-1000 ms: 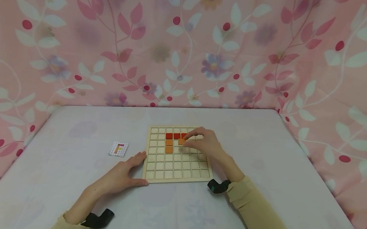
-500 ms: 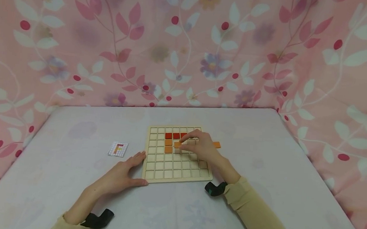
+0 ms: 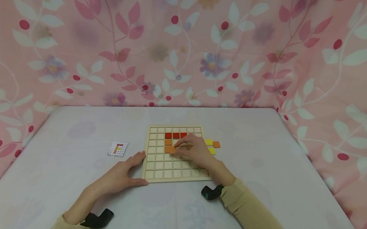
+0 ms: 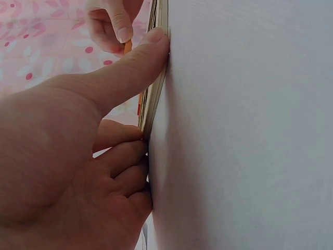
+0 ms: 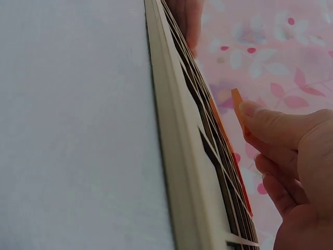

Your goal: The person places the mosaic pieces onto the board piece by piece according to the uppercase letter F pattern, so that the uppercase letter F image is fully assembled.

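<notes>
A square wooden grid board lies on the table. My right hand pinches a small orange square tile between thumb and fingers. In the right wrist view that tile is raised off the board surface. From the head view it overlaps the cell right of the lower of two orange tiles set in one column. Above these runs a row of red tiles, partly covered by my right hand. My left hand rests against the board's left side, fingers extended along the edge and thumb at the front corner.
Left of the board lies a small pattern card with a coloured grid. Beyond the board's right edge are yellow tiles and a loose orange tile, partly behind my right hand. Floral cloth hangs behind the table.
My right hand has moved left and toward me over the board with the orange tile. Yellow and orange tiles on the right have come into view. My left hand has stayed put.
</notes>
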Demonstrator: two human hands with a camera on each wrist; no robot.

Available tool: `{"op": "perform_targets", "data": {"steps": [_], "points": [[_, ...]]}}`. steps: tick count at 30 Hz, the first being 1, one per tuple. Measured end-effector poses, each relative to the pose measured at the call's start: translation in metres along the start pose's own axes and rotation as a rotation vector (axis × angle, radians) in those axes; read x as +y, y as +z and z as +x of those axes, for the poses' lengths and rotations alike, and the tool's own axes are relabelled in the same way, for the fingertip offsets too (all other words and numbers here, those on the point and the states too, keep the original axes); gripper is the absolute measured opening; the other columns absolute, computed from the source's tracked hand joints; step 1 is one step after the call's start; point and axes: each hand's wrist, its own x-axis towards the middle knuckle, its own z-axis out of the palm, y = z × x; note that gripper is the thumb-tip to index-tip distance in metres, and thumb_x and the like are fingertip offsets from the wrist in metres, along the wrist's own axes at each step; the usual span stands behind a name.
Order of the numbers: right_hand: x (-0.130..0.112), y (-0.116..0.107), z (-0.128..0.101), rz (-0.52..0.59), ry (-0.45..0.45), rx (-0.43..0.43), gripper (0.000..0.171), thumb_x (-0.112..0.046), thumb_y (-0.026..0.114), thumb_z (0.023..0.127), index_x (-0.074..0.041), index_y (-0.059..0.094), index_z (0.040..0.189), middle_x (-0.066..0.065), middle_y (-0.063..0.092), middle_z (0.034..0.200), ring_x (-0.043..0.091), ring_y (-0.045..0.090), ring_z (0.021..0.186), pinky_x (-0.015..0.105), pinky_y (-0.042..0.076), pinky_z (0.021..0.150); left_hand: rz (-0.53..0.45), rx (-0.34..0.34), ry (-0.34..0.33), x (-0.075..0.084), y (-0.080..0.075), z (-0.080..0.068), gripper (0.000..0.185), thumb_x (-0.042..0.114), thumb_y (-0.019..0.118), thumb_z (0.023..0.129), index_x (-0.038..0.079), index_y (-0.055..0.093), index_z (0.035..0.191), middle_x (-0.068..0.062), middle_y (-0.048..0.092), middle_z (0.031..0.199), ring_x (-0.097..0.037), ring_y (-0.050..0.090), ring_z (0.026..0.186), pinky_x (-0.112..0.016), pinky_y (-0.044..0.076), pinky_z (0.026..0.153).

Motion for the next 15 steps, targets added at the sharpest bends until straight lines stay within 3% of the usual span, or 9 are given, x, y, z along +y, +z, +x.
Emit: {"op": "perform_targets", "data": {"steps": [15], "points": [[-0.003, 0.015, -0.003, -0.068, -0.027, -0.038, 0.024, -0.034, 0.081, 0.073, -0.023, 0.073, 0.093, -0.014, 0.065, 0.092, 0.009, 0.055, 0.095, 0.031, 0.043, 0.088, 0.001, 0.007, 0.014, 0.001, 0.0, 0.0, 0.1, 0.056, 0.074, 0.07, 0.017, 0.029, 0.149, -0.001, 0.025, 0.154, -0.025, 0.019, 0.142, -0.053, 0.022, 0.111]]}}
